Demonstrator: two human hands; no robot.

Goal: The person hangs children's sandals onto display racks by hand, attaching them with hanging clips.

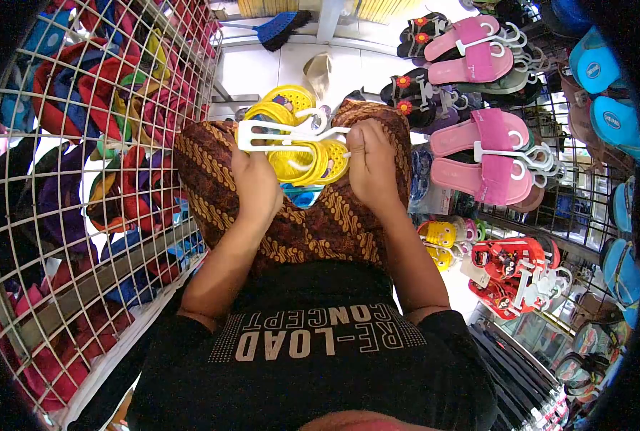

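Shoe stall (521, 144), hands (257, 183) (371, 167) gripping yellow sandals (302, 154), shirt (313, 337) apparently reading "RE-LOAD CONCEPT"

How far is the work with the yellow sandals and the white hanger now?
Done: the yellow sandals already sit together against the white hanger. In hand: left hand steadies them, right hand pinches the hanger's end. Left: they rest over the lap, not hung like the pink sandals.

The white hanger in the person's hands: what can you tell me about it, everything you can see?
The white hanger looks like moulded plastic: a flat bar with a curled hook at its top. It lies roughly level above the person's lap, over the brown patterned cloth. Yellow sandals sit on it, partly hiding its lower edge. The left hand grips its left end; the right hand pinches its right end.
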